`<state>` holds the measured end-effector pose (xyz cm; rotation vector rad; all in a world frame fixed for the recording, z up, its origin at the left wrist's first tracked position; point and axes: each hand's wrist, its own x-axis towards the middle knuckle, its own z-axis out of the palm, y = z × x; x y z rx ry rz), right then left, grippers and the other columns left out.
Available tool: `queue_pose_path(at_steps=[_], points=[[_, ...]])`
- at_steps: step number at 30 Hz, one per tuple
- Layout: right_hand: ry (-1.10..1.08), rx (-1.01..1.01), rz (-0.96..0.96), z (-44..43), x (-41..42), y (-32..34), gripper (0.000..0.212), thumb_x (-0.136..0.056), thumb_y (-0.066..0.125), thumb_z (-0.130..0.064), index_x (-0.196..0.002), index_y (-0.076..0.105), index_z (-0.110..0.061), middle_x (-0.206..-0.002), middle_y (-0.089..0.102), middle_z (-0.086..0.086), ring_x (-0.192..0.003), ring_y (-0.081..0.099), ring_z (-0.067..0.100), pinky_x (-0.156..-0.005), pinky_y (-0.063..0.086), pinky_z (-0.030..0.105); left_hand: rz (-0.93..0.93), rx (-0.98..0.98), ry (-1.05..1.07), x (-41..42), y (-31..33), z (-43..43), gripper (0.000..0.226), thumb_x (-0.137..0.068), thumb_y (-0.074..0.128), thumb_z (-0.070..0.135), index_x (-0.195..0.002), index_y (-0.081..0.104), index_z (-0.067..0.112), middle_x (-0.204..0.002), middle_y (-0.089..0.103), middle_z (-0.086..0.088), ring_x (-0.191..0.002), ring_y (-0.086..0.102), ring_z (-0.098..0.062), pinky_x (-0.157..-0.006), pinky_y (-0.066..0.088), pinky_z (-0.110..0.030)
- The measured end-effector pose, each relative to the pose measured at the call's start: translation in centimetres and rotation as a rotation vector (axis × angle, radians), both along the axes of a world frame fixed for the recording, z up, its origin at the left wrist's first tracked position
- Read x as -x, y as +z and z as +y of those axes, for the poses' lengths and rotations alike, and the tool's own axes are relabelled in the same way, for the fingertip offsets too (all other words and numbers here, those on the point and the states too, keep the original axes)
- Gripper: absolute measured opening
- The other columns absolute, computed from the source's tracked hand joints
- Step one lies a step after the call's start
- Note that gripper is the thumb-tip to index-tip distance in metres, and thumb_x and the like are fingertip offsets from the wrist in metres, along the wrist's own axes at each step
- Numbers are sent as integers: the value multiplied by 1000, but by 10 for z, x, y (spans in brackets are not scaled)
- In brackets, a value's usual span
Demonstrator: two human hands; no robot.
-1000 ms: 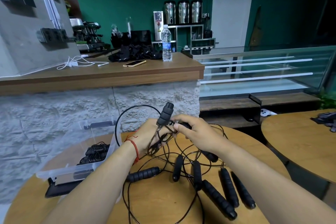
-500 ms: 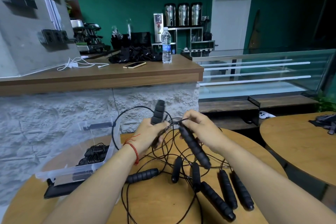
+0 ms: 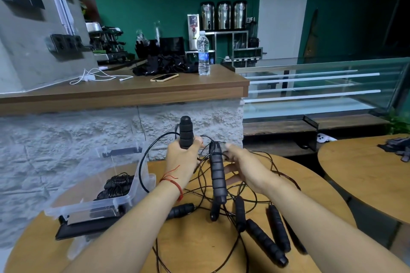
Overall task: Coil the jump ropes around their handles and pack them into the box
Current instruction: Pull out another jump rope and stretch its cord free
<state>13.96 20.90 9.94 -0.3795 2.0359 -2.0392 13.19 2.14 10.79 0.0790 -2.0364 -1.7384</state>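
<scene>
My left hand (image 3: 182,162) grips a black foam jump-rope handle (image 3: 186,132) and holds it upright above the round wooden table (image 3: 199,250). A second handle (image 3: 218,175) hangs straight down from the tangled black rope (image 3: 199,186) between my hands. My right hand (image 3: 244,166) is just right of it, fingers stretched out beside the handle. Several more handles (image 3: 266,241) and loose rope lie on the table under my arms. A clear plastic box (image 3: 142,179) stands at the left with coiled ropes (image 3: 117,184) inside.
A black lid (image 3: 88,228) lies under the box's near side. A stone-faced counter (image 3: 133,93) rises right behind the table, a glass display case (image 3: 321,86) to its right. A second wooden table (image 3: 366,173) stands at the right.
My left hand has turned its handle upright and lifted it. The second handle has swung from slanted to hanging vertical, and my right hand has loosened from its top end.
</scene>
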Motion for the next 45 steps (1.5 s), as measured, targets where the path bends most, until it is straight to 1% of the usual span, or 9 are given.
queue_pose_path(at_steps=[6, 12, 16, 25, 30, 34, 39, 42, 45], points=[[115, -153, 95, 5, -3, 6, 6, -103, 68, -19, -103, 73, -15, -99, 80, 9, -106, 76, 35, -94, 62, 58, -35, 129, -107, -1, -4, -4, 29, -92, 73, 45, -87, 76, 16, -59, 65, -5, -53, 57, -20, -60, 47, -32], [2, -104, 134, 3, -6, 8, 25, -104, 65, -18, -115, 60, 5, -92, 76, 16, -82, 73, 33, -90, 63, 56, -232, -284, -553, -11, -12, -12, 51, -85, 77, 52, -117, 78, 11, -57, 53, -12, -44, 47, -20, -48, 37, -26], [-23, -98, 111, 1, -5, 7, 31, -104, 63, -18, -119, 55, 8, -90, 71, 16, -68, 69, 26, -78, 66, 50, -227, -236, -687, -13, -5, -10, 58, -78, 80, 64, -126, 77, 32, -69, 54, -14, -49, 46, -16, -49, 38, -27], [12, -309, 167, 0, -6, -4, 23, -95, 79, -22, -117, 72, -23, -94, 82, 6, -85, 80, 33, -81, 67, 45, -315, -29, -564, -10, 4, 4, 40, -84, 85, 50, -107, 73, 19, -82, 70, -2, -52, 51, -15, -42, 39, -23], [-76, -212, 207, -4, -8, -7, 14, -97, 72, -13, -110, 73, -14, -87, 80, 11, -75, 78, 30, -72, 66, 40, -346, -53, -505, -2, -3, 1, 33, -73, 76, 28, -102, 66, 18, -82, 63, -8, -51, 51, -17, -43, 36, -23], [-217, -99, 221, -2, -1, -1, 19, -99, 63, -15, -103, 61, 3, -79, 72, 17, -68, 72, 29, -65, 62, 37, -397, -99, -510, -5, -13, -6, 20, -92, 74, 23, -109, 67, 15, -66, 58, -5, -45, 49, -17, -43, 35, -23], [-226, -87, 218, -1, 5, 3, 20, -100, 63, -20, -82, 55, -18, -73, 63, -4, -68, 65, 15, -64, 59, 41, -513, -352, -802, -16, -19, -9, 29, -84, 84, 43, -87, 67, 20, -70, 43, 5, -48, 41, -11, -44, 30, -23], [-259, -220, 305, 3, 11, 3, 26, -99, 64, -26, -76, 55, -20, -70, 52, -12, -65, 52, 3, -67, 42, 32, -520, -281, -817, -15, -28, -11, 36, -91, 75, 52, -90, 59, 20, -68, 42, 4, -45, 38, -10, -43, 28, -23], [-285, -108, 267, 8, 17, 7, 22, -99, 59, -29, -78, 58, -23, -79, 58, -7, -80, 55, 12, -80, 45, 40, -609, -130, -908, -16, -34, -16, 50, -97, 63, 64, -103, 67, 15, -88, 65, -6, -43, 40, -8, -42, 28, -23]])
